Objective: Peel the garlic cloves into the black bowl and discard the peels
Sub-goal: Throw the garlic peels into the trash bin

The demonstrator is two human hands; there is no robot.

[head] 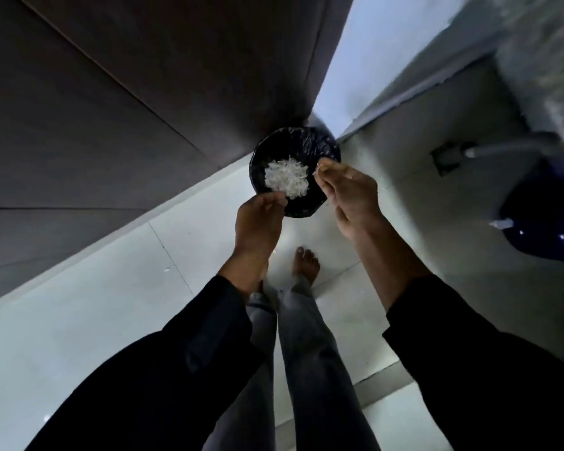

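A bin point(295, 172) lined with a black bag stands on the pale tiled floor point(111, 304), against a dark cabinet point(111, 109). A heap of white peels point(285, 182) lies inside the bin. The left hand point(258, 227) hovers over the bin's near rim, fingers curled, seemingly pinching a bit of peel. The right hand point(350, 196) hovers over the bin's right rim, fingertips bunched on a small flake. A bare foot point(305, 263) stands just nearer than the bin.

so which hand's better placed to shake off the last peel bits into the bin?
Right hand, probably: a white peel scrap shows at its fingers, over the round black-lined bin's rim. Left hand sits at the near rim.
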